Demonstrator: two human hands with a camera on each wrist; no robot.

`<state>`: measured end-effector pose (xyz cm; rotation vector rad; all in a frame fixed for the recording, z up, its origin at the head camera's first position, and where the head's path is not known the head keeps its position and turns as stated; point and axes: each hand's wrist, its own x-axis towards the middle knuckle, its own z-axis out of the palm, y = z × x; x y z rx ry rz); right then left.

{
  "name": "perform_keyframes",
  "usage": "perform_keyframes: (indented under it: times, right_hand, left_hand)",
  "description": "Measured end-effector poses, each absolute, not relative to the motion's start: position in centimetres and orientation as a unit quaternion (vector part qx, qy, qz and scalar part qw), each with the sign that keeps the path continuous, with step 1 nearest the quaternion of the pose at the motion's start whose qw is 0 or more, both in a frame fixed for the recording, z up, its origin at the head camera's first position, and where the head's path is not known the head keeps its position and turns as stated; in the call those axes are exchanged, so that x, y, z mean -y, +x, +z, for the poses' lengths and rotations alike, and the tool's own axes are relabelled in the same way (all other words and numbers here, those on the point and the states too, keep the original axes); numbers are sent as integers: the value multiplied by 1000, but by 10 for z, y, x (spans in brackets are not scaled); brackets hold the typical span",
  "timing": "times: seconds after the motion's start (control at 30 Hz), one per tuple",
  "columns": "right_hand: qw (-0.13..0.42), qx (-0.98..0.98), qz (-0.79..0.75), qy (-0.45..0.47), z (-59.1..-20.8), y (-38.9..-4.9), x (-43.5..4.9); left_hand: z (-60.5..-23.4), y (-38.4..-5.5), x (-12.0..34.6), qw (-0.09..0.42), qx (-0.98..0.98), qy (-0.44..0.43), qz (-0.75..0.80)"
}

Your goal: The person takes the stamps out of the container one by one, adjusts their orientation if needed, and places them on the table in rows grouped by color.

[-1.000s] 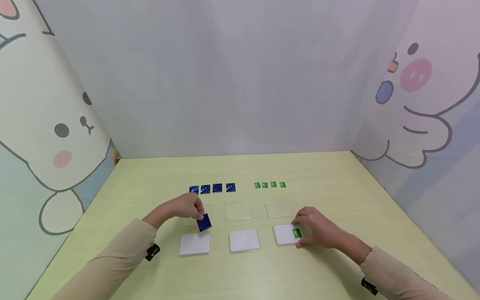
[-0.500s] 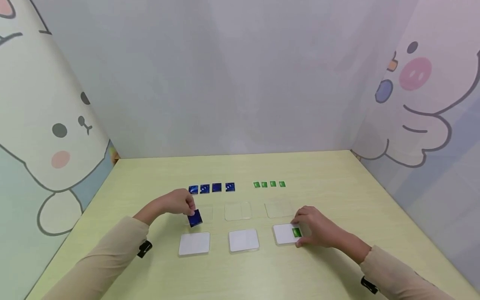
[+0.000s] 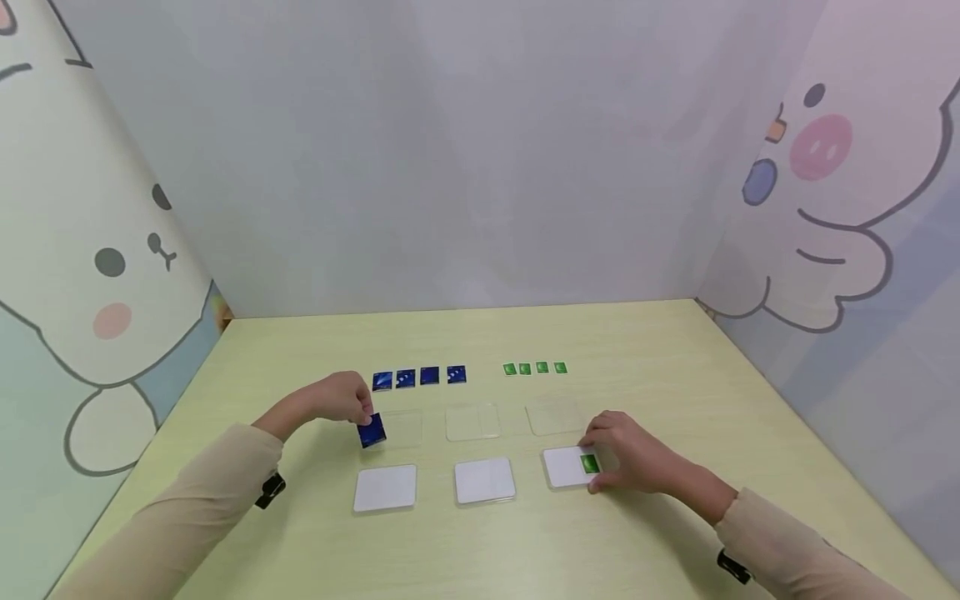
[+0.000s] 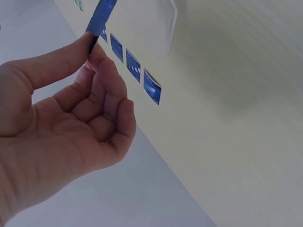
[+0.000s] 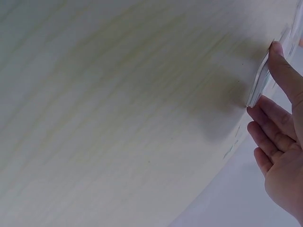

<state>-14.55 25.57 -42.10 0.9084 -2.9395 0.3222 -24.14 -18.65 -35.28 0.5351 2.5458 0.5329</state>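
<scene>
My left hand (image 3: 341, 398) pinches a small dark blue square piece (image 3: 371, 431) between thumb and fingertips. The left wrist view catches this blue piece (image 4: 101, 20) nearly edge-on, its remaining fingers curled toward the palm. In the head view it overlaps the left end of a clear flat plastic lid (image 3: 402, 427). On the right, my right hand (image 3: 622, 452) grips a flat white rectangular case (image 3: 561, 468) by its edges, thumb on the near side, fingers on the far side. A green square piece (image 3: 589, 463) lies on that case's right end.
Two more white cases, a left one (image 3: 385, 488) and a middle one (image 3: 484, 482), lie in the same row. Behind them are a middle clear lid (image 3: 472, 422) and a right clear lid (image 3: 554, 416). Farther back sit several blue squares (image 3: 429, 376) and several small green squares (image 3: 542, 367).
My left hand has moved left and slightly away from me, carrying the blue square from near the left white case to over the clear lid's left end. My right hand keeps its place.
</scene>
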Motion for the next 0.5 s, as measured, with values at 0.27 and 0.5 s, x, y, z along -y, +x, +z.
perform_keyframes:
  times: [0.27, 0.5]
  right_hand:
    - [26, 951, 99, 292, -423, -145, -255]
    - [12, 955, 96, 282, -421, -147, -255]
  left_hand:
    - [-357, -252, 192, 252, -936, 181, 167]
    - [-347, -260, 196, 249, -938, 193, 141]
